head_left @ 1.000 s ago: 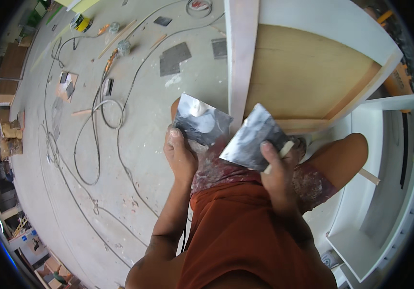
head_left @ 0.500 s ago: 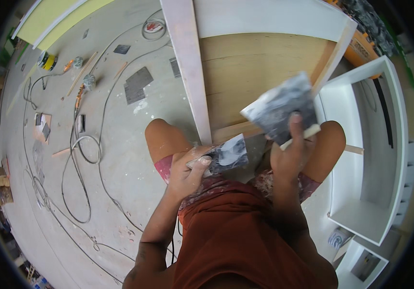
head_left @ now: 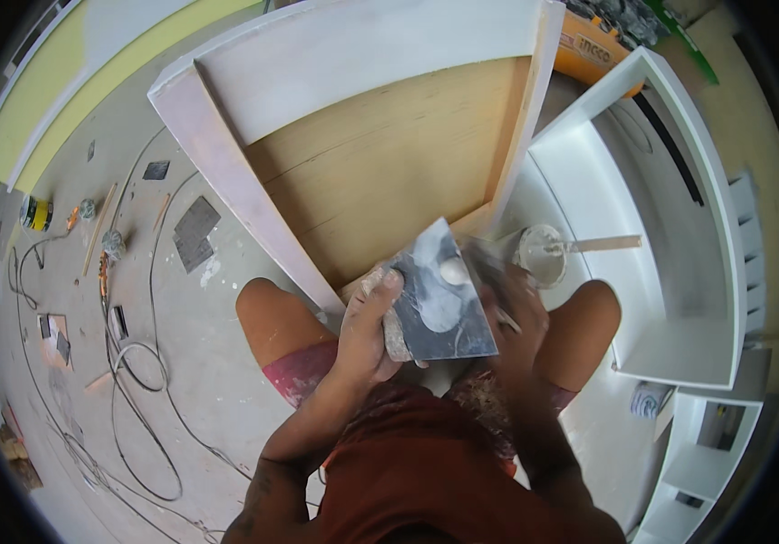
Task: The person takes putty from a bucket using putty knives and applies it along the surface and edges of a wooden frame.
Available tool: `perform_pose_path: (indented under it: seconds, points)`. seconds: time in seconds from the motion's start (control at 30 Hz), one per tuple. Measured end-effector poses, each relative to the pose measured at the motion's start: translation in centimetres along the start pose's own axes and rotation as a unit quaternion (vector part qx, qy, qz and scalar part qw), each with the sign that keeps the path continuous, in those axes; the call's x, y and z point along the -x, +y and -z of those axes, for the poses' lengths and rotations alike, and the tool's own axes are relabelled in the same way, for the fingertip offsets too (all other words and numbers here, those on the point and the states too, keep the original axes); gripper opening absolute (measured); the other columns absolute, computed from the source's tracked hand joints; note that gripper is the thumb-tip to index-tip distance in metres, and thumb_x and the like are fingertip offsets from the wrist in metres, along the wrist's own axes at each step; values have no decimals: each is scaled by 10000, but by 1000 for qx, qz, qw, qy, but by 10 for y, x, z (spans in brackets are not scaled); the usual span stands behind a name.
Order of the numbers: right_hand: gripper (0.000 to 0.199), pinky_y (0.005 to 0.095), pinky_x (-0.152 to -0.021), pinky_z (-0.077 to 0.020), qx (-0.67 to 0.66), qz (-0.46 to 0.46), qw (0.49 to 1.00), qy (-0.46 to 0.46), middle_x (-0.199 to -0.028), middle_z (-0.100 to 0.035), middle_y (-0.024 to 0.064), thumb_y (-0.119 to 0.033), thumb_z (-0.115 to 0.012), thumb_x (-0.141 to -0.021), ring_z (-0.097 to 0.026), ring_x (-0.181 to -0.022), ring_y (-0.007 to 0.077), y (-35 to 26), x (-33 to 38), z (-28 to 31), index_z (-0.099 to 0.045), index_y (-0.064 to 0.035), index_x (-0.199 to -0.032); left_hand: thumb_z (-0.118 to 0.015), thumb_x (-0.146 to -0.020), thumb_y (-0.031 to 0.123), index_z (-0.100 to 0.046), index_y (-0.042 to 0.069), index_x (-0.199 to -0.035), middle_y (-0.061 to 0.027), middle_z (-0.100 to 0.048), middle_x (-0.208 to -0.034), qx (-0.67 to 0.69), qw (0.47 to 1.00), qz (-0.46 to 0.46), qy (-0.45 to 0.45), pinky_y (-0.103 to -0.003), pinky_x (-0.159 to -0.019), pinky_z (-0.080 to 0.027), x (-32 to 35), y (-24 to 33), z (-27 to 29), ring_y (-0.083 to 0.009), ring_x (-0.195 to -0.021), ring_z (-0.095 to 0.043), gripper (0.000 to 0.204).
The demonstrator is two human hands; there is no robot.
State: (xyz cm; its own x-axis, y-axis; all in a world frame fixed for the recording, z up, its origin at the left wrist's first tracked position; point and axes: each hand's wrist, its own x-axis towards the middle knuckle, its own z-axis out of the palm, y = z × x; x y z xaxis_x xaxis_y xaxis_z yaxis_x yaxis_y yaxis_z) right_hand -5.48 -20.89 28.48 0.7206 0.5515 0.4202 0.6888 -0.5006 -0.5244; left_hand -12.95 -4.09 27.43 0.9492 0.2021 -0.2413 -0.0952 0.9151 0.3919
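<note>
The plate (head_left: pixel 444 313) is before the cabinet (head_left: pixel 389 136) (bucket (head_left: pixel 536 276) at right).

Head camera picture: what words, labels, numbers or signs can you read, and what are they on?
Orange rounded thing, upper right: printed lettering shows, but I won't copy it.
Yellow-and-black bucket, left: any print is too small to read.
Pale can, lower right: marks too blurred to read.
Metal plate in the left hand: no lettering shows.

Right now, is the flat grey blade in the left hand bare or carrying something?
Carrying something: a rounded white dab and a pale smear show on the blade.
</note>
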Motion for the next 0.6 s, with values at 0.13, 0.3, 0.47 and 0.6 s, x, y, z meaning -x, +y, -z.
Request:
perform_pose_path:
  seconds: [0.13,0.3,0.47,0.6]
  points:
    - [265,433,-797,-527,-127,24,984,121,-1015,-651,239,16,-589,-859,-654,-907,368,8,7,-5,-603,101,-1109,-567,-975,290,-566,28,-1167,-110,-684,-916,61,998,35,4,-279,-383,-556,-21,-23,2,-184,-637,-697,324]
    - [232,432,-798,-524,-212,-98,971,44,-1006,-665,243,-43,-597,-873,-663,-903,366,70,5,-14,-609,97,-1057,-568,-973,306,-551,14,-1179,-105,-677,-883,-42,997,-26,50,-277,-368,-548,-36,-40,-14,-175,-611,-690,358]
    - [260,420,-849,-512,-330,48,940,72,-1070,-646,253,-79,-607,-902,-645,-991,353,96,-6,-22,-607,39,-1133,-565,-978,293,-551,31,-1181,-105,-674,-876,-37,994,-51,87,-272,-373,-547,-44,-74,-30,-169,-605,-685,331]
    - [319,414,-856,-512,-239,63,963,-106,-1135,-636,138,-147,-632,-907,-624,-1037,297,149,-11,-34,-575,-3,-1186,-549,-987,302,-530,32,-1214,-108,-663,-966,-78,988,-125,37,-329,-521,-605,-39,-100,-37,-196,-736,-703,353]
